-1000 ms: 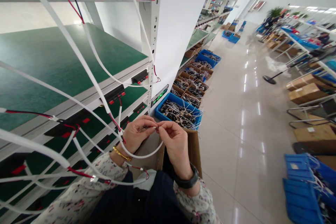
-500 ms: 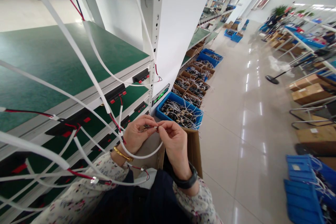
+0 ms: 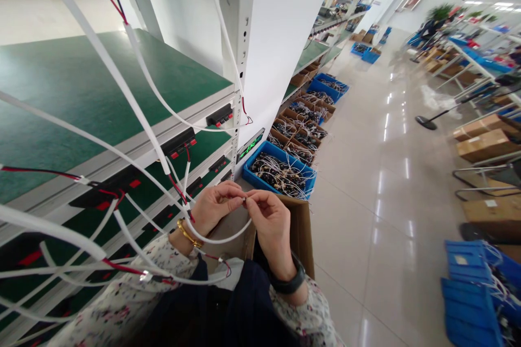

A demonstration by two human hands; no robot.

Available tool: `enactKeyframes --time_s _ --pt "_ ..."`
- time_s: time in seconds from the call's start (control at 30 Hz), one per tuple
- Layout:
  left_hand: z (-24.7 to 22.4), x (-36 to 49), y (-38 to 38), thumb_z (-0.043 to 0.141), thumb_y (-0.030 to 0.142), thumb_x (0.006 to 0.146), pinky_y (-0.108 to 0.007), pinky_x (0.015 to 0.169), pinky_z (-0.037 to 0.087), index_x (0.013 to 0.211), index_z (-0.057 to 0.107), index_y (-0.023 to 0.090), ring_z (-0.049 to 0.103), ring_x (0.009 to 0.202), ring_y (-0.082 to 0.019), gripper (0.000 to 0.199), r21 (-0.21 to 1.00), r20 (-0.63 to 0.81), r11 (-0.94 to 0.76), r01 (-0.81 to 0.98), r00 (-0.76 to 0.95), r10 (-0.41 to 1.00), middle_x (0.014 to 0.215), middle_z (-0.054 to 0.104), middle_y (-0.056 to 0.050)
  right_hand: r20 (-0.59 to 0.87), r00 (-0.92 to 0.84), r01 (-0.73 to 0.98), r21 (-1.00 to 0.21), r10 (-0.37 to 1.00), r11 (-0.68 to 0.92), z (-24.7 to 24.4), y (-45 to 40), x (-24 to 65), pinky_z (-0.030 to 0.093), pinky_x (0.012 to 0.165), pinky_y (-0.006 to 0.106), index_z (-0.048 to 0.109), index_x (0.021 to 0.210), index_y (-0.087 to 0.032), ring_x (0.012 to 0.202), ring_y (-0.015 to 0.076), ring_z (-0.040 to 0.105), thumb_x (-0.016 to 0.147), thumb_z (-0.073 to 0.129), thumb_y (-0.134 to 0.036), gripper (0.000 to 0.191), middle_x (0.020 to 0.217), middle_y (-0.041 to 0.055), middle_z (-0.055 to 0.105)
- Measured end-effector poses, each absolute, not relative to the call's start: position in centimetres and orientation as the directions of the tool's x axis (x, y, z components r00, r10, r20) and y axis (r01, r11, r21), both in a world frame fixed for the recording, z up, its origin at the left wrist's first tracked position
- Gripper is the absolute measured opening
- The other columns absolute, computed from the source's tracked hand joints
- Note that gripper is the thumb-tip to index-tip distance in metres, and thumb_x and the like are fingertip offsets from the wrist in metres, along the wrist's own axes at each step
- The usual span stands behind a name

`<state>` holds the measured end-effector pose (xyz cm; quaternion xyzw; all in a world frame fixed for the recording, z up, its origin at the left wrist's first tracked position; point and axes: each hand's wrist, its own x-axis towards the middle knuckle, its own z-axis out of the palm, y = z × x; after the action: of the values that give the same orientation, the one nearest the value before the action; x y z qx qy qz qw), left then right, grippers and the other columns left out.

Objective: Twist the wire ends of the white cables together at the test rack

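Observation:
My left hand [image 3: 215, 209] is closed in a pinch, its thumb and forefinger meeting on a thin wire that is mostly hidden. Right against those fingertips, my right hand [image 3: 272, 223] pinches the end of a white cable [image 3: 228, 242], which curves below both hands. A tiny joint or connector [image 3: 244, 200] shows between the fingertips; its details are too small to make out. Beside my left wrist, red and black wires [image 3: 176, 186] come out of a thicker white sleeve. Another joined cable with a small white connector [image 3: 145, 276] hangs across my left forearm.
At left is a rack with green shelves [image 3: 163, 73] and black-and-red spring terminals [image 3: 179, 142]. A blue bin [image 3: 280, 146] of cabled parts lies beyond my hands, with an open cardboard box [image 3: 301, 233] below. Blue bins [image 3: 470, 303] and cartons [image 3: 490, 209] line the right.
Both hands keep their pinch in almost the same place. The thin dark wire seen at my left fingers is now covered. The view has shifted slightly.

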<state>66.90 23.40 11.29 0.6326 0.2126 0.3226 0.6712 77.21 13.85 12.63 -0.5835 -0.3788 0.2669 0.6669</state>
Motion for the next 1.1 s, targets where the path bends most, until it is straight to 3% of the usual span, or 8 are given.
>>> enactKeyframes --time_s 0.7,0.93,1.1 --pt "11.4 66.7 22.5 0.069 0.019 0.068 -0.024 0.07 0.043 0.068 0.071 0.016 0.056 0.075 -0.014 0.004 0.975 0.119 0.032 -0.22 0.64 0.759 0.077 0.06 -0.002 0.156 0.575 0.009 -0.983 0.803 0.185 12.8 13.2 76.8 0.05 0.067 0.025 0.061 0.074 -0.017 0.072 0.0136 0.061 0.076 0.062 -0.02 0.004 0.082 0.0036 0.067" --pt "11.3 66.6 22.5 0.07 0.021 0.067 -0.023 0.068 0.043 0.067 0.071 0.016 0.057 0.073 -0.014 0.005 0.977 0.13 0.007 -0.211 0.627 0.768 0.076 0.06 -0.002 0.216 0.562 0.118 -0.976 0.798 0.181 12.7 13.1 76.7 0.05 0.067 0.024 0.061 0.076 -0.017 0.073 0.0133 0.061 0.077 0.06 -0.016 0.003 0.082 0.0028 0.067" --pt "11.6 66.3 22.7 0.068 0.023 0.067 -0.026 0.068 0.044 0.065 0.069 0.016 0.058 0.072 -0.016 0.008 0.988 0.148 -0.089 -0.124 0.64 0.754 0.072 0.063 -0.003 0.323 0.532 0.374 -0.919 0.783 0.125 13.1 12.5 76.5 0.05 0.07 0.026 0.062 0.077 -0.019 0.077 0.0156 0.061 0.081 0.056 -0.015 0.007 0.086 0.0037 0.066"
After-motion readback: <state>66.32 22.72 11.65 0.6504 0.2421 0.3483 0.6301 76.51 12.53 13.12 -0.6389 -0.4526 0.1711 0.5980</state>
